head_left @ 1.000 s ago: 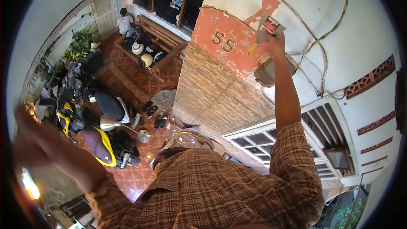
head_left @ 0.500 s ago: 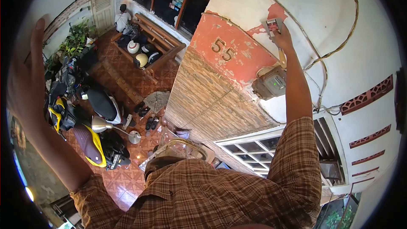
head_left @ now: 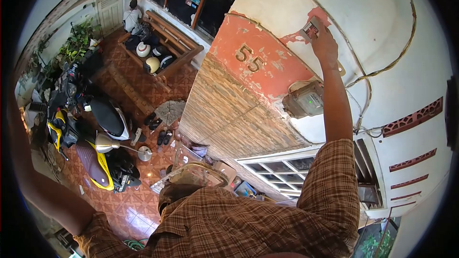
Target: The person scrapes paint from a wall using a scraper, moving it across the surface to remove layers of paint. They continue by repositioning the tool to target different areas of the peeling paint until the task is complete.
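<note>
My right hand (head_left: 326, 47) is raised against a wall (head_left: 382, 24) of white plaster with peeling red paint. It is shut on a scraper (head_left: 311, 29), whose metal blade lies flat on the edge of a red paint patch (head_left: 267, 52). The pale handle end pokes out below my wrist. My left arm (head_left: 33, 181) stretches out to the left in a plaid sleeve, and its hand lies beyond the frame's edge.
I look down from high up. A grey meter box (head_left: 303, 101) hangs just under my right hand, with cables (head_left: 382, 69) running across the wall. Below are a louvred window (head_left: 282, 167), parked motorbikes (head_left: 95, 157), a bench with helmets (head_left: 153, 55) and a seated person (head_left: 129, 16).
My right hand has shifted the scraper up and to the right along the red patch's edge. My left hand, raised in view half a second ago, has gone out of frame.
</note>
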`<state>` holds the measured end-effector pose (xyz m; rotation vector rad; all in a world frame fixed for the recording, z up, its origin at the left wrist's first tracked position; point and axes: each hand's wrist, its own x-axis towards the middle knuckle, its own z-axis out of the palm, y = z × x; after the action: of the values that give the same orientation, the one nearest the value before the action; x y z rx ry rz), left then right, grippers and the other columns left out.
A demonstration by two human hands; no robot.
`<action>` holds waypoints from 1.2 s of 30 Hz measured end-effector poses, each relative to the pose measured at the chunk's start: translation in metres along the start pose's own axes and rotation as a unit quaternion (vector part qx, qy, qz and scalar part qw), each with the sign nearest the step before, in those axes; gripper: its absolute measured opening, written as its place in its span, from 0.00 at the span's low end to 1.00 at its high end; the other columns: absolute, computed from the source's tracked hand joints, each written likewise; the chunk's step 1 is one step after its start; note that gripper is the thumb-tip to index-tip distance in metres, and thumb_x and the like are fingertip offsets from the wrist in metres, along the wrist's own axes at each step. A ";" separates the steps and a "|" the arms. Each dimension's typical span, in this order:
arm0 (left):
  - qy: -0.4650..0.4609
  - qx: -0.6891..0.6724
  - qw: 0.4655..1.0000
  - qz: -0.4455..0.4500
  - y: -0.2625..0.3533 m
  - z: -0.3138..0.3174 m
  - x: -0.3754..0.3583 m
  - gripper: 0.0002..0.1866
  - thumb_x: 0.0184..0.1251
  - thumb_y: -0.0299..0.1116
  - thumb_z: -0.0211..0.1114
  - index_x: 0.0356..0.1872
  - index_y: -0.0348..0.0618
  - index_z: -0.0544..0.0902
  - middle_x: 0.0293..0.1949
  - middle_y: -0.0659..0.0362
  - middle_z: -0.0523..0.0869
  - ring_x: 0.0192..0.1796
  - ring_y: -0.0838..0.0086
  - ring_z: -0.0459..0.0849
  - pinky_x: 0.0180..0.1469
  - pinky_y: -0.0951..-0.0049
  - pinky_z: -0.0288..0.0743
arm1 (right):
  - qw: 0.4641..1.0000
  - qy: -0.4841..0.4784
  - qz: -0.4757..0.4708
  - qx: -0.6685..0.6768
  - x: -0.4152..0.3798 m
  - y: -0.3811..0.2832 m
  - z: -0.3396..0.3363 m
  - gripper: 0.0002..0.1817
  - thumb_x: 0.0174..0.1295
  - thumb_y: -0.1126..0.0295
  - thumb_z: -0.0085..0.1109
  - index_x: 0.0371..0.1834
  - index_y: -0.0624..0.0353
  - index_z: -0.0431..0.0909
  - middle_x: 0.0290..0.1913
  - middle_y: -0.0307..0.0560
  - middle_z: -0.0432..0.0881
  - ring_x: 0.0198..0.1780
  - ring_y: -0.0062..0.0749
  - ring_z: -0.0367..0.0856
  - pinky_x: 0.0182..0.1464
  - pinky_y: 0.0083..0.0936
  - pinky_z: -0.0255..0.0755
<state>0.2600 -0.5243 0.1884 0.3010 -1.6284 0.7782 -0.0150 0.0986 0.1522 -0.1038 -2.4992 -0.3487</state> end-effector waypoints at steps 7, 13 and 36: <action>0.034 0.044 0.997 0.057 0.007 -0.005 0.002 0.52 0.64 0.79 0.43 0.81 0.55 0.53 0.77 0.27 0.52 0.80 0.36 0.50 0.75 0.28 0.41 | 0.997 0.061 -0.030 -0.030 -0.007 0.010 0.008 0.31 0.68 0.60 0.58 0.76 0.32 0.65 0.63 0.50 0.76 0.51 0.51 0.86 0.47 0.46 0.82; 0.054 0.056 0.996 0.034 -0.014 0.012 0.000 0.53 0.63 0.80 0.42 0.81 0.53 0.55 0.78 0.31 0.53 0.81 0.40 0.49 0.76 0.30 0.42 | 0.995 0.091 -0.027 -0.021 -0.007 0.008 0.014 0.31 0.66 0.61 0.62 0.74 0.31 0.68 0.60 0.45 0.78 0.52 0.45 0.86 0.46 0.42 0.83; 0.036 0.046 0.998 0.033 0.013 -0.007 0.006 0.53 0.63 0.81 0.42 0.81 0.56 0.55 0.78 0.33 0.54 0.81 0.42 0.50 0.76 0.31 0.45 | 0.995 0.088 -0.036 -0.020 -0.001 0.008 0.017 0.26 0.68 0.56 0.61 0.70 0.33 0.74 0.60 0.35 0.80 0.49 0.40 0.87 0.44 0.38 0.82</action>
<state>0.2563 -0.5096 0.1898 0.2825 -1.5434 0.9072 -0.0229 0.1114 0.1403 0.0010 -2.3258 -0.4189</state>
